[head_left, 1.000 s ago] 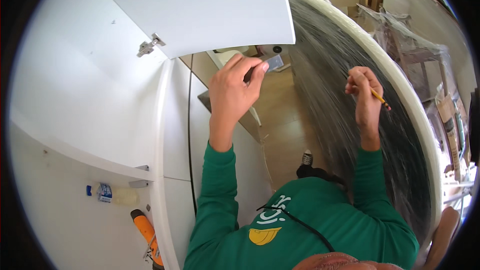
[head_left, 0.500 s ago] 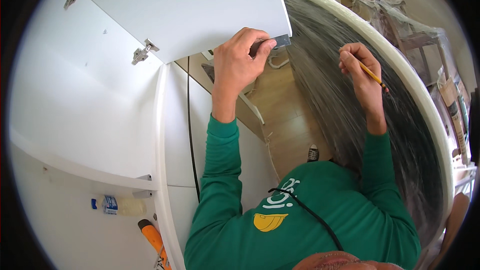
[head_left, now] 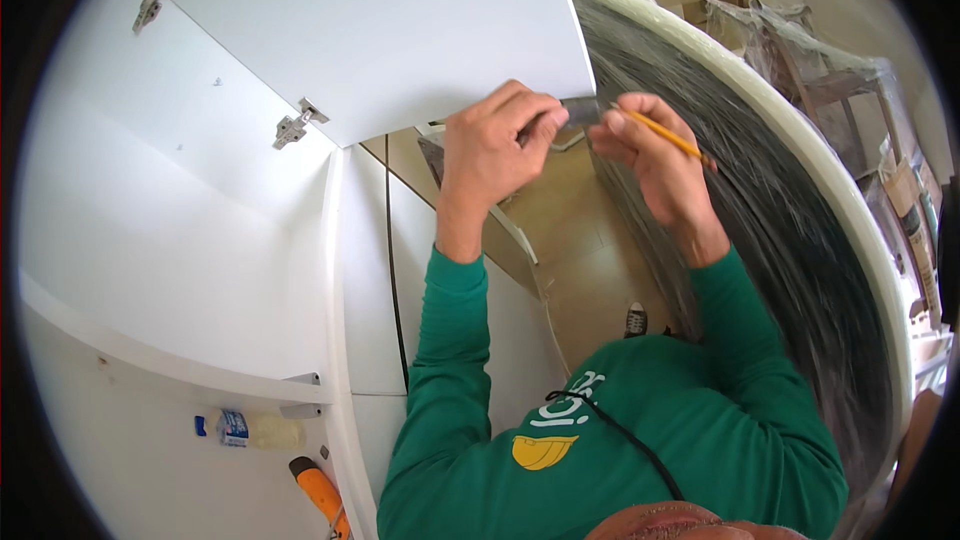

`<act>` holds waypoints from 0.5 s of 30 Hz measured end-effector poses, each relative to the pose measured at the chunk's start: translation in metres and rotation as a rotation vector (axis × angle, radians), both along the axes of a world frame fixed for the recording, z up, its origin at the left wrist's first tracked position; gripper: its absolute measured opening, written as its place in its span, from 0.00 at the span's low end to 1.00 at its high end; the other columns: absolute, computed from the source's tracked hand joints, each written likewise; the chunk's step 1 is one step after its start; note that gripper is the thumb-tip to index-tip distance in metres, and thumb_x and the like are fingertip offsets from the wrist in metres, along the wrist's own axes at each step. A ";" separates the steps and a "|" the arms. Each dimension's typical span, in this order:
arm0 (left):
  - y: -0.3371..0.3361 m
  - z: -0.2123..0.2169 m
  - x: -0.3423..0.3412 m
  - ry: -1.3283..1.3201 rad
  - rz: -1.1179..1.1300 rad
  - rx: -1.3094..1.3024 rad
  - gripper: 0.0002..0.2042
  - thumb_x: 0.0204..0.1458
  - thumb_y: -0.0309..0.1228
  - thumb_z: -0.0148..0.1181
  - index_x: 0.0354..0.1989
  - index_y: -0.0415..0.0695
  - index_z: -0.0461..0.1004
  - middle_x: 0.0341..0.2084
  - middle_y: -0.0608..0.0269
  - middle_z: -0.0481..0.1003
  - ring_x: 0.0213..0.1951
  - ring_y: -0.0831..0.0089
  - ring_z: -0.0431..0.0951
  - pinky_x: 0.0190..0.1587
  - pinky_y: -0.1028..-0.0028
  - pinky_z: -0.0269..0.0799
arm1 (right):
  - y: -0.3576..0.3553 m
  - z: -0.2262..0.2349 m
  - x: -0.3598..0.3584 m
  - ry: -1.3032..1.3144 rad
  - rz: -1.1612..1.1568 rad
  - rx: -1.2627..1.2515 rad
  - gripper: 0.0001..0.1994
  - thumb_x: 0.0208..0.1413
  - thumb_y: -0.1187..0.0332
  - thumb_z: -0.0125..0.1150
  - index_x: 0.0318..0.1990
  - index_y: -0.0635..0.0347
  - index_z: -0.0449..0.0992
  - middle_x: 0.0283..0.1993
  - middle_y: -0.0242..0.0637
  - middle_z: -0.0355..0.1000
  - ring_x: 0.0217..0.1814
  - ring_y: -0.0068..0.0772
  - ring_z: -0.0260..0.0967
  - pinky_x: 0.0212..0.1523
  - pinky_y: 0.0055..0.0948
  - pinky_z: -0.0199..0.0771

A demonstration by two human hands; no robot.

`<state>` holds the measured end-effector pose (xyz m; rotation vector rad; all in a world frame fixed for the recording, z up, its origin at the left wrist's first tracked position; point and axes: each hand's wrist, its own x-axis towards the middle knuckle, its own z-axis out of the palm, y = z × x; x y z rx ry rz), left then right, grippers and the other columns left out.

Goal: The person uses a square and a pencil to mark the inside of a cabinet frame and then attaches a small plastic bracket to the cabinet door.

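A white cabinet door (head_left: pixel 400 30) stands swung out on two metal hinges. At its lower edge, near the outer corner, my left hand (head_left: pixel 500 145) pinches a small flat dark grey piece (head_left: pixel 582 112) between thumb and fingers; what kind of piece it is I cannot make out. My right hand (head_left: pixel 655 155) is closed on a yellow pencil (head_left: pixel 665 130), with its tip toward the door corner and the free end of the grey piece. Whether the tip touches either one cannot be seen.
Inside the white cabinet, a clear bottle with a blue cap (head_left: pixel 250 429) and an orange-handled tool (head_left: pixel 318 492) lie at lower left. A black cable (head_left: pixel 392 270) hangs beside the cabinet. To the right curves a plastic-wrapped surface with a pale rim (head_left: pixel 800 130). Wrapped furniture stands beyond.
My right hand has moved left and slightly down, bringing the pencil close to the door corner. My left hand still grips the grey piece; the whole view has shifted slightly.
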<state>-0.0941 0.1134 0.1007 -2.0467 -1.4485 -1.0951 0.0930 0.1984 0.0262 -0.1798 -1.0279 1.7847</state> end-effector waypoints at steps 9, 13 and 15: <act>-0.018 -0.029 0.000 -0.016 -0.091 0.060 0.07 0.48 0.26 0.75 0.34 0.45 0.82 0.27 0.66 0.80 0.23 0.71 0.79 0.24 0.74 0.72 | -0.029 -0.005 -0.001 -0.144 -0.234 0.300 0.10 0.60 0.77 0.69 0.46 0.60 0.75 0.39 0.31 0.77 0.40 0.21 0.75 0.46 0.24 0.79; -0.029 -0.032 0.008 -0.069 -0.076 -0.005 0.08 0.47 0.26 0.75 0.34 0.47 0.82 0.30 0.68 0.81 0.29 0.70 0.80 0.31 0.71 0.74 | -0.023 -0.005 0.010 -0.183 -0.047 0.252 0.06 0.62 0.76 0.68 0.44 0.61 0.76 0.39 0.30 0.77 0.40 0.20 0.75 0.45 0.24 0.78; -0.026 -0.035 0.025 0.006 0.072 0.283 0.09 0.46 0.27 0.77 0.35 0.49 0.82 0.34 0.68 0.80 0.35 0.67 0.78 0.38 0.68 0.73 | -0.023 -0.005 0.005 -0.089 -0.096 0.149 0.06 0.63 0.75 0.67 0.44 0.62 0.77 0.39 0.31 0.77 0.40 0.20 0.75 0.45 0.24 0.79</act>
